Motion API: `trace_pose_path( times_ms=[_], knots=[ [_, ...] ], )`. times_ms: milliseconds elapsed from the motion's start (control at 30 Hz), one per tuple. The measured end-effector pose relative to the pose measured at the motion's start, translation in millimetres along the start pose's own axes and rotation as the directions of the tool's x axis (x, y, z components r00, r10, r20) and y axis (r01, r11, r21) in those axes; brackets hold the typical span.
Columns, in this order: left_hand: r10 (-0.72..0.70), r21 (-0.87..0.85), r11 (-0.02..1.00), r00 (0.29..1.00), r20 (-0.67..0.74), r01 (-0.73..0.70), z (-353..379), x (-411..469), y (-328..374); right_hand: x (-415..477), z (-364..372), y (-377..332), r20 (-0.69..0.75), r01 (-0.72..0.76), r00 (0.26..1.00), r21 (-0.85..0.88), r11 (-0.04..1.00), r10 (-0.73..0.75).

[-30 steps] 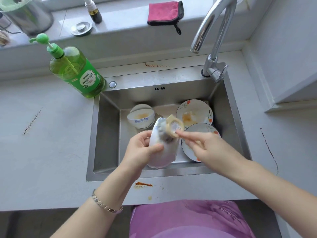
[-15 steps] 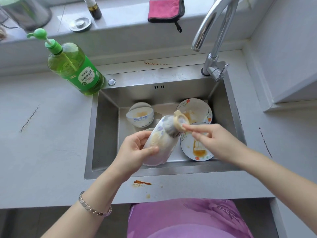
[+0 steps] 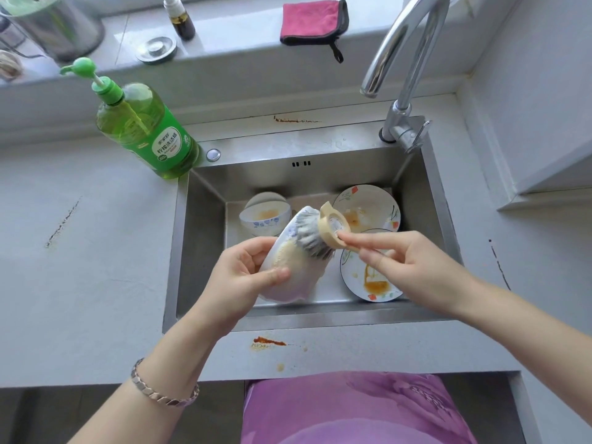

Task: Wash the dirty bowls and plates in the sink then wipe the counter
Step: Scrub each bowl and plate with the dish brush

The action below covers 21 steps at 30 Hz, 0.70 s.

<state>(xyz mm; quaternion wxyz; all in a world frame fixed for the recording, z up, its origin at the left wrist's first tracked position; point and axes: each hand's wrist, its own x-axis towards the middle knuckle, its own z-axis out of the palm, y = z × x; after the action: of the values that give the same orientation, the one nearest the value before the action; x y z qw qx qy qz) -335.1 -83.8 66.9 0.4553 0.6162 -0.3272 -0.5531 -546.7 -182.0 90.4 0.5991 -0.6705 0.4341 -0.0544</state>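
She has one bowl (image 3: 301, 277) lifted clear of the sink (image 3: 205, 251) floor and tipped on its side, mouth turned toward the brush (image 3: 315, 237); I take it that is so the bristles reach right into the bottom and the suds run back into the basin and not onto the counter (image 3: 80, 283). Her left hand (image 3: 246, 280) grasps the bowl, thumb over the rim and fingers curled behind, which steadies it against the push of scrubbing. Her right hand (image 3: 413, 267) pinches the brush by its tan top between thumb and forefinger; a light hold, likely for small circling strokes. Yellowish foam sits inside the bowl where the bristles press.

Below, a second bowl (image 3: 266, 219) and two plates (image 3: 368, 206) lie in the sink, each smeared orange, so most of the washing looks yet to come. The soap (image 3: 147, 133) stands at the sink's left corner, near at hand; the tap (image 3: 407, 59) shows no water running. A pink cloth (image 3: 310, 22) waits on the sill, probably for the counter, where a reddish stain (image 3: 269, 341) sits just in front of the sink.
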Motion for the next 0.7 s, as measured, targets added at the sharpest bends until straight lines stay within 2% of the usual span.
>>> trace_pose_path(
  times_ms=[133,300,433,600,700],
  knots=[
    [-0.001,-0.029,1.0,1.0,0.005,0.001,3,-1,1,11,-11,3,-0.075,-0.091,0.993,0.036,0.995,0.094],
    [0.044,-0.103,0.994,0.998,-0.045,-0.048,3,-4,3,2,-12,4,-0.037,0.005,0.999,0.104,0.995,-0.001],
    [0.053,-0.126,0.991,0.999,-0.01,-0.054,0,-4,5,8,-18,15,-0.098,-0.098,0.989,0.162,0.982,0.115],
    [0.039,-0.075,0.996,0.999,-0.01,-0.04,0,-3,4,3,-8,-1,-0.036,0.064,0.998,0.12,0.991,-0.06],
    [0.024,-0.087,0.996,1.0,-0.014,-0.025,-4,-6,2,7,-8,-4,-0.052,0.029,0.998,0.067,0.997,-0.026]
  ],
)
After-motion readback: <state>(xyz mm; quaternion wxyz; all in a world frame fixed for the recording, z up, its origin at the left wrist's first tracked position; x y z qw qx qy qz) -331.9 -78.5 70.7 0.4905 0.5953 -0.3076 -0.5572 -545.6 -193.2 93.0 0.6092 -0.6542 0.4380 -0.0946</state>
